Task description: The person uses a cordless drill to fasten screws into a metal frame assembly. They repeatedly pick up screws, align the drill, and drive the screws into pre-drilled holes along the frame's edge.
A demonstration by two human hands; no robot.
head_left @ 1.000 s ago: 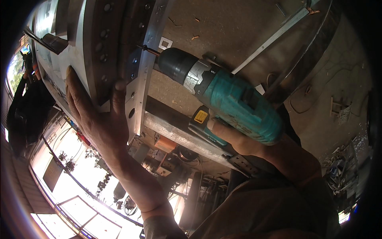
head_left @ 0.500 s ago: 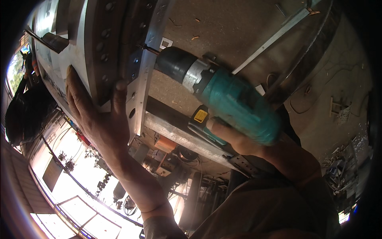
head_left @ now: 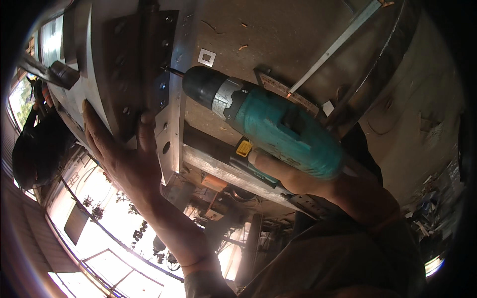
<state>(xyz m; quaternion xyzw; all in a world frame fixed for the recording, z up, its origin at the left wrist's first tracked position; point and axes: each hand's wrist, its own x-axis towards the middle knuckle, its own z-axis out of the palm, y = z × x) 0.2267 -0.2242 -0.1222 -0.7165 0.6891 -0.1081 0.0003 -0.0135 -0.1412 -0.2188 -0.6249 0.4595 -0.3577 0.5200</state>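
Observation:
A teal and black cordless drill lies sideways in my right hand, whose fingers wrap round its grip. Its bit points left and meets a screw head on a dark plate with rows of screws. That plate is fixed to a large pale metal piece at the upper left. My left hand rests on the plate's lower end, fingers stretched and thumb apart, with no tool in it. The drill's battery, with a yellow label, shows beside my right thumb.
A metal beam runs below the drill. On the brown floor lie a small square plate with a hole and a long thin bar. A curved dark metal piece stands at the right. Another person in dark clothes is at the far left.
The drill has shifted slightly left, and its bit now meets a screw head farther left in the picture. My left hand stays on the plate. The whole view has shifted a little.

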